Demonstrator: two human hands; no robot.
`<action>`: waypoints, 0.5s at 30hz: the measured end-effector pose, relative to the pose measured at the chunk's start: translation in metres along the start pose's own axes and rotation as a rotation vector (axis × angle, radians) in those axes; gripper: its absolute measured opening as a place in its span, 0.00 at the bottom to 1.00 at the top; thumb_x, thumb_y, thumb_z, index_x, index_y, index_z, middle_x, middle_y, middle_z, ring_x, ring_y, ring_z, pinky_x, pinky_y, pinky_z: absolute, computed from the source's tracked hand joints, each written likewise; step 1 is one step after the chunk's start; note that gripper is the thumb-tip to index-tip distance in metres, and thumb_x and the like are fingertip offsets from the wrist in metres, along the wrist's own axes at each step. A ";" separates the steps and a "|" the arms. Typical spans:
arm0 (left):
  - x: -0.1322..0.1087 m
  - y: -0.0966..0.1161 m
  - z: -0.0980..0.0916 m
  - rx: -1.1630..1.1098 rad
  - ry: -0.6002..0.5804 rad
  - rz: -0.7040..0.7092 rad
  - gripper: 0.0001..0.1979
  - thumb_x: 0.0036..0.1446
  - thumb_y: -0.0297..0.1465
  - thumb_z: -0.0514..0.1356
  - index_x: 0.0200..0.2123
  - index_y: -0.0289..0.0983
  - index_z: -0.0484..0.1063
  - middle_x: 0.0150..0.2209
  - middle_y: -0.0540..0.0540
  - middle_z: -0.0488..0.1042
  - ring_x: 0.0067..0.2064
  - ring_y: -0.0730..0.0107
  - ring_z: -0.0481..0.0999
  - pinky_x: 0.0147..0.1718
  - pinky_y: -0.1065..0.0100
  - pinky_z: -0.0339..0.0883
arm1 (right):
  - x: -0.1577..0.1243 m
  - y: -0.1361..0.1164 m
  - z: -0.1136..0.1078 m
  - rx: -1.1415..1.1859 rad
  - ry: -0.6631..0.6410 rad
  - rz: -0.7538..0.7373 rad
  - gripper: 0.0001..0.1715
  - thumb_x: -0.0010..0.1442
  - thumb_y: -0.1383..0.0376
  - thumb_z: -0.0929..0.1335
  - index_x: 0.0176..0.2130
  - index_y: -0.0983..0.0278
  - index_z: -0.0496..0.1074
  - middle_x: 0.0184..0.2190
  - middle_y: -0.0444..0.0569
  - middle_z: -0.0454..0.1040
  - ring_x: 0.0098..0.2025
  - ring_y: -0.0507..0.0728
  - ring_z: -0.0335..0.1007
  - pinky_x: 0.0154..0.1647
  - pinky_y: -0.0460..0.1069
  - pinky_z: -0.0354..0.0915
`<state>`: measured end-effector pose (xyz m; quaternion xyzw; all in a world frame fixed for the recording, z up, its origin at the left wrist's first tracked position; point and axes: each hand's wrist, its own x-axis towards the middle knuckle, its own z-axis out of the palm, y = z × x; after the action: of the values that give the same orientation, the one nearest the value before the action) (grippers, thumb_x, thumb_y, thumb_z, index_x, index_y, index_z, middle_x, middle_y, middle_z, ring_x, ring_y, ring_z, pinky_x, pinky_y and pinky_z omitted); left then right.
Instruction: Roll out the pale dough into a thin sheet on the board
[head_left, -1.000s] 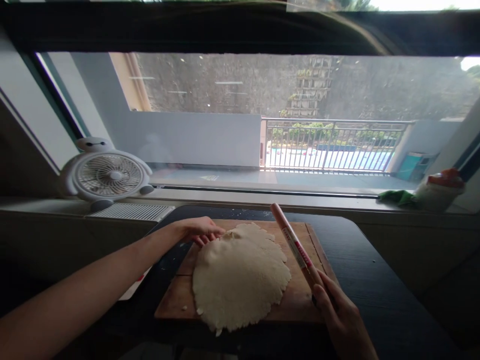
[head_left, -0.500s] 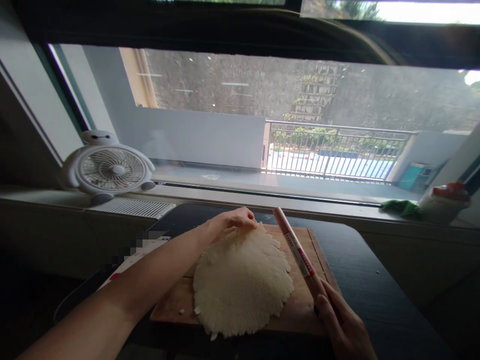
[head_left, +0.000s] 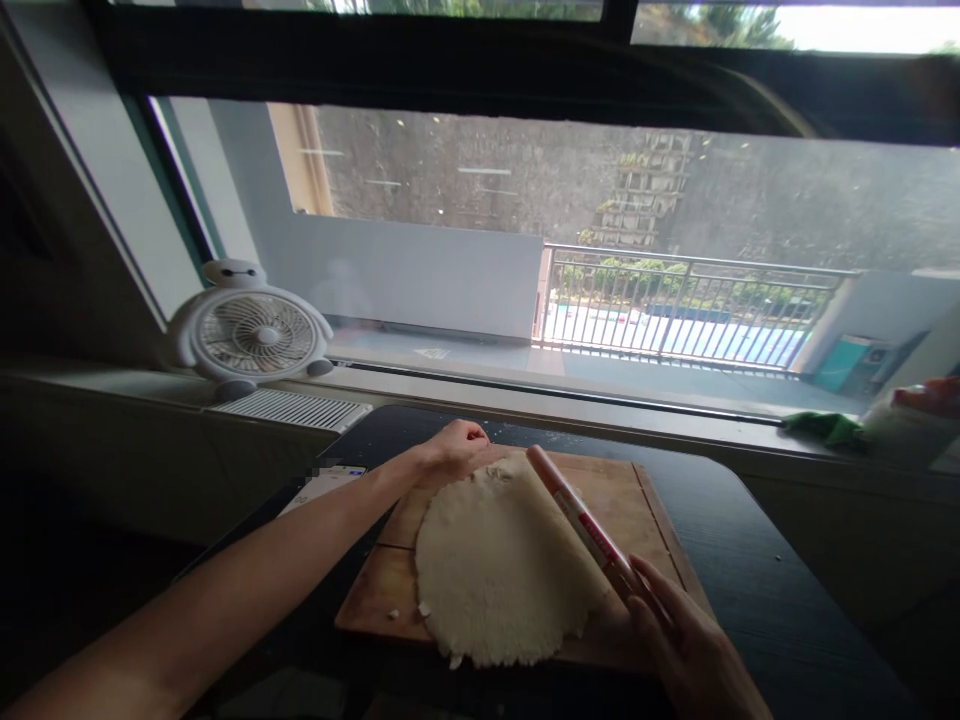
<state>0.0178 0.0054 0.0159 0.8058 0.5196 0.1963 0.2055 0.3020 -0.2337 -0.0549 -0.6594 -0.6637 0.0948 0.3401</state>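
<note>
A flat, pale sheet of dough [head_left: 495, 570] with a ragged near edge lies on the wooden board [head_left: 375, 590]. Its right side now runs in a straight line, apparently folded or lifted there. Along that side slants a rolling pin [head_left: 581, 520] with a printed label, its near end gripped by my right hand [head_left: 686, 640]. Whether the pin touches the dough I cannot tell. Past the dough's far edge, my left hand [head_left: 457, 443] is closed with fingers curled together over the board's back edge; anything between them is hidden.
Dark table [head_left: 750, 560] under the board, with crumbs near its back edge. A phone-like screen [head_left: 330, 484] lies left of the board, under my forearm. On the sill stand a white fan [head_left: 259, 335] and a green cloth [head_left: 825, 430].
My left hand has moved left, away from the dough's far edge. The rolling pin has come closer to the dough, whose ragged right edge now looks straight. The view has shifted slightly.
</note>
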 end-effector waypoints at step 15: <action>0.035 0.053 0.058 0.331 -0.227 0.245 0.17 0.59 0.35 0.47 0.45 0.39 0.70 0.53 0.43 0.68 0.57 0.56 0.60 0.54 0.51 0.49 | 0.006 -0.036 0.024 -0.344 0.115 -0.321 0.26 0.59 0.61 0.59 0.57 0.50 0.60 0.30 0.45 0.72 0.27 0.52 0.72 0.19 0.42 0.65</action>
<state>0.1020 0.0100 -0.0005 0.9025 0.4164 0.0401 0.1024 0.2598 -0.2240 -0.0506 -0.5982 -0.7458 -0.1127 0.2706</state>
